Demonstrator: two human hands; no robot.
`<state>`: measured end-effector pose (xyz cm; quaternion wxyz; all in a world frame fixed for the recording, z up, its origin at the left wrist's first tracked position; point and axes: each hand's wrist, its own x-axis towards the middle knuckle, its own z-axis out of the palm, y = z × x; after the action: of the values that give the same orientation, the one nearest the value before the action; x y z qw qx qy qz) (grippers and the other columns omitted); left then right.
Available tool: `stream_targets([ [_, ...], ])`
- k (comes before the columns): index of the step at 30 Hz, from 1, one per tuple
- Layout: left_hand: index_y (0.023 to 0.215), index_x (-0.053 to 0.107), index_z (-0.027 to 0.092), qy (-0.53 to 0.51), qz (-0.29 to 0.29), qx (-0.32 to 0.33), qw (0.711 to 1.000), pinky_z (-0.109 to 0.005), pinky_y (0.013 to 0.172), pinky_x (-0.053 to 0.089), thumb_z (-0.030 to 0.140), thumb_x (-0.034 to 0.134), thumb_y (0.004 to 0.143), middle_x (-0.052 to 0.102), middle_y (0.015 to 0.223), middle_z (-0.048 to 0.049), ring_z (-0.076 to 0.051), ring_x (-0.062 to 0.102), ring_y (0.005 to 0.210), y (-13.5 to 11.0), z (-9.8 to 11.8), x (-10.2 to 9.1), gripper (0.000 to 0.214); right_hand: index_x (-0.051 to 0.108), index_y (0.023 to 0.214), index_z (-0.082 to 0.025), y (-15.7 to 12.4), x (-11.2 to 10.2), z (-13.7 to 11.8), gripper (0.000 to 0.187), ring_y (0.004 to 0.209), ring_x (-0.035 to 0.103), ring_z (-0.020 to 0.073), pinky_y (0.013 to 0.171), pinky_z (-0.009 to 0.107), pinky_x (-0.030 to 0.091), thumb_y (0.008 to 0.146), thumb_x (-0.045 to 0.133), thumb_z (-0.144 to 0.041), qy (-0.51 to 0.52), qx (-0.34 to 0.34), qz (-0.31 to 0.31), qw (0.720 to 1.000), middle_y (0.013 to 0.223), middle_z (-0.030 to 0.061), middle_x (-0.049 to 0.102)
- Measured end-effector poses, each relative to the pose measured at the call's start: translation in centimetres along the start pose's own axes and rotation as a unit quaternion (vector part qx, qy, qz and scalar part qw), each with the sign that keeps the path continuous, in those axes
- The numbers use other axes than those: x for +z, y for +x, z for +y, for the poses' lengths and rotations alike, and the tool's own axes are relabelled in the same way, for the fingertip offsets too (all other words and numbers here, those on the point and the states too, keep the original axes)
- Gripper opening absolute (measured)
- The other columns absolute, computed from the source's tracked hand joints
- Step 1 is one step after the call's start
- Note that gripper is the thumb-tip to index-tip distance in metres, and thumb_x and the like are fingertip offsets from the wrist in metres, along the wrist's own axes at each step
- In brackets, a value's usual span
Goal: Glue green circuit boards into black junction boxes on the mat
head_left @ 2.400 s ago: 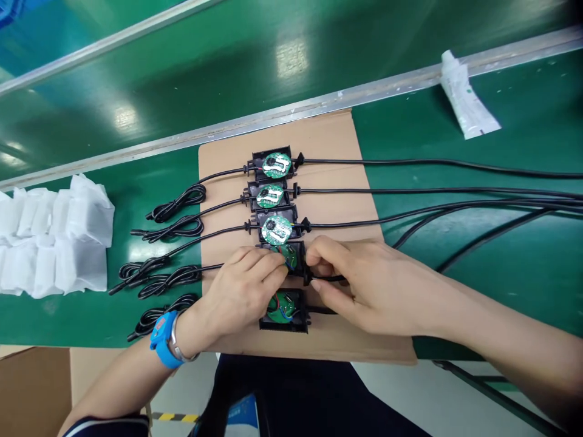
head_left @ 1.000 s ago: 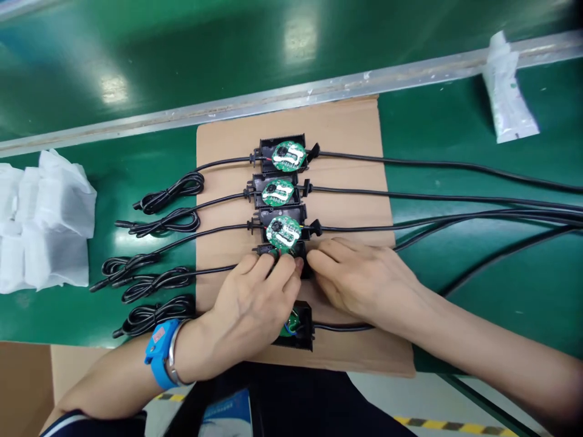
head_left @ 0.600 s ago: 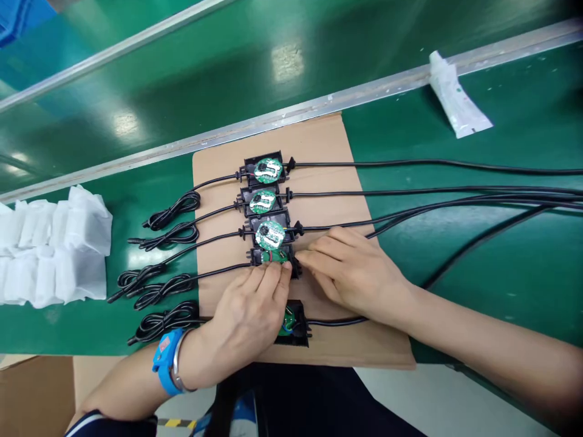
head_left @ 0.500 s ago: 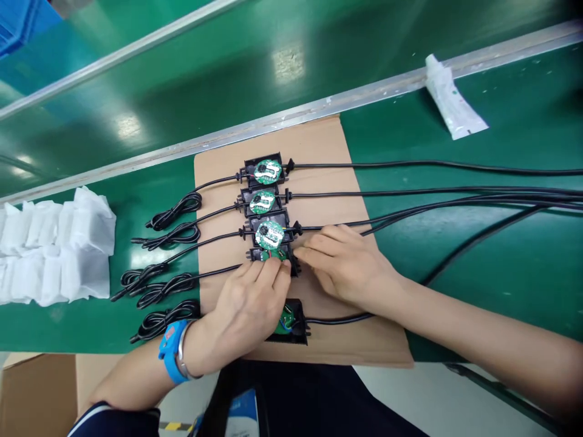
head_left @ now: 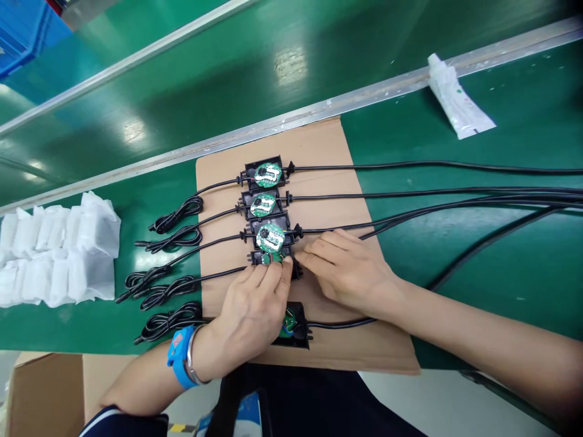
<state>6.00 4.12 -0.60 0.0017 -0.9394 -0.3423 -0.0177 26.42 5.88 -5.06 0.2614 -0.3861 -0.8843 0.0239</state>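
Observation:
My left hand (head_left: 250,312) bends over the fourth black plastic housing (head_left: 257,257), fingers closed together at its near edge and its circuit board. Part of that green circuit board (head_left: 273,257) shows above my fingertips. From the right, my right hand (head_left: 348,270) has its fingers pinched at the housing's right end, where a black cable (head_left: 378,229) comes in; the cable's end is hidden under the fingers. Above lie several open housings with a round green board (head_left: 269,237) in each. Another open housing (head_left: 300,321) sits below, partly behind my left hand.
A cardboard sheet (head_left: 319,139) lies under the housings on the green table (head_left: 423,255). Coiled black cables (head_left: 168,321) lie left, beside white wrapped packets (head_left: 98,227). A white tube (head_left: 460,100) rests at the back right against a metal rail (head_left: 314,114).
Both hands stay at the fourth housing, with only slight finger movement. The whole view has shifted slightly; the housings and cables keep their arrangement.

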Motion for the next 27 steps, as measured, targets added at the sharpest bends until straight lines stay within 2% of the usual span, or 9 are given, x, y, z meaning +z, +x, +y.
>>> stream_targets([
  [4,0.134,0.051,0.001,-0.067,0.003,0.005,0.998,-0.034,0.083,0.056,0.001,0.041,0.086,0.066,0.110,-0.0142,-0.022,0.062,0.094,-1.0,-0.8,-1.4,0.049,0.069,0.090,-0.015,0.2,-1.5,0.3,0.022,0.074,0.053,0.0173,0.069,0.031,0.041,0.093,0.048,-0.007,0.052,-0.011,-0.013,0.999,0.078,0.0047,0.066],
  [6,0.135,0.051,0.006,-0.125,0.030,-0.006,0.992,-0.033,0.092,0.054,-0.001,0.042,0.086,0.065,0.117,-0.0125,-0.021,0.060,0.105,-1.3,-2.5,-2.2,0.050,0.069,0.099,-0.015,0.6,-2.2,1.0,0.017,0.081,0.057,0.0186,0.075,0.032,0.045,0.093,0.052,-0.012,0.072,-0.002,0.003,0.997,0.088,0.0071,0.068],
  [8,0.131,0.053,0.011,-0.140,0.059,-0.051,0.987,-0.035,0.095,0.053,-0.001,0.044,0.087,0.064,0.118,-0.0117,-0.021,0.059,0.108,-1.0,-4.9,-2.3,0.046,0.066,0.108,-0.012,1.1,-2.2,2.0,0.018,0.090,0.058,0.0224,0.083,0.036,0.047,0.093,0.056,-0.016,0.053,0.022,0.011,0.998,0.097,0.0109,0.068],
  [11,0.106,0.061,0.012,-0.108,0.033,-0.116,0.987,-0.044,0.087,0.053,0.009,0.056,0.089,0.064,0.103,-0.0128,-0.026,0.058,0.098,0.1,-8.5,-1.2,0.018,0.062,0.109,-0.012,1.8,-1.2,3.3,0.019,0.092,0.061,0.0250,0.082,0.038,0.050,0.092,0.056,-0.018,0.031,0.054,-0.022,0.998,0.098,0.0114,0.068],
  [13,0.090,0.059,0.014,-0.129,0.000,-0.132,0.983,-0.042,0.082,0.053,0.014,0.061,0.088,0.063,0.093,-0.0100,-0.025,0.059,0.091,0.5,-10.0,-0.5,0.002,0.060,0.109,-0.014,1.8,-0.6,3.6,0.017,0.090,0.064,0.0229,0.078,0.035,0.051,0.094,0.052,-0.016,0.049,0.058,-0.029,0.997,0.095,0.0093,0.070],
  [15,0.089,0.057,0.016,-0.180,-0.021,-0.154,0.971,-0.036,0.075,0.052,0.014,0.056,0.091,0.064,0.087,-0.0056,-0.021,0.060,0.082,0.4,-10.3,-0.6,0.003,0.058,0.110,-0.014,1.8,-1.0,3.4,0.016,0.087,0.066,0.0209,0.074,0.032,0.052,0.096,0.050,-0.015,0.054,0.056,-0.004,0.997,0.094,0.0087,0.071],
  [18,0.099,0.056,0.017,-0.241,-0.020,-0.169,0.956,-0.028,0.068,0.050,0.016,0.046,0.097,0.067,0.090,-0.0027,-0.015,0.062,0.075,-0.2,-9.5,-1.9,0.011,0.056,0.110,-0.014,2.0,-2.9,2.7,0.015,0.073,0.067,0.0189,0.059,0.029,0.049,0.096,0.051,-0.015,0.036,0.039,0.017,0.998,0.086,0.0076,0.071],
  [22,0.096,0.058,0.017,-0.225,0.026,-0.142,0.964,-0.026,0.066,0.049,0.019,0.046,0.098,0.068,0.089,-0.0025,-0.014,0.063,0.074,-0.2,-8.5,-3.3,0.013,0.056,0.107,-0.014,3.2,-5.2,2.1,0.015,0.062,0.062,0.0169,0.051,0.028,0.044,0.097,0.045,-0.014,0.051,0.018,-0.041,0.998,0.074,0.0038,0.066],
  [27,0.088,0.057,0.016,-0.146,0.015,-0.124,0.981,-0.026,0.055,0.044,0.021,0.042,0.098,0.067,0.082,-0.0035,-0.017,0.063,0.068,1.0,-8.1,-2.7,0.018,0.060,0.094,-0.017,4.8,-4.7,2.6,0.020,0.060,0.060,0.0167,0.055,0.028,0.043,0.097,0.040,-0.019,0.093,0.034,-0.131,0.986,0.072,0.0047,0.065],
])
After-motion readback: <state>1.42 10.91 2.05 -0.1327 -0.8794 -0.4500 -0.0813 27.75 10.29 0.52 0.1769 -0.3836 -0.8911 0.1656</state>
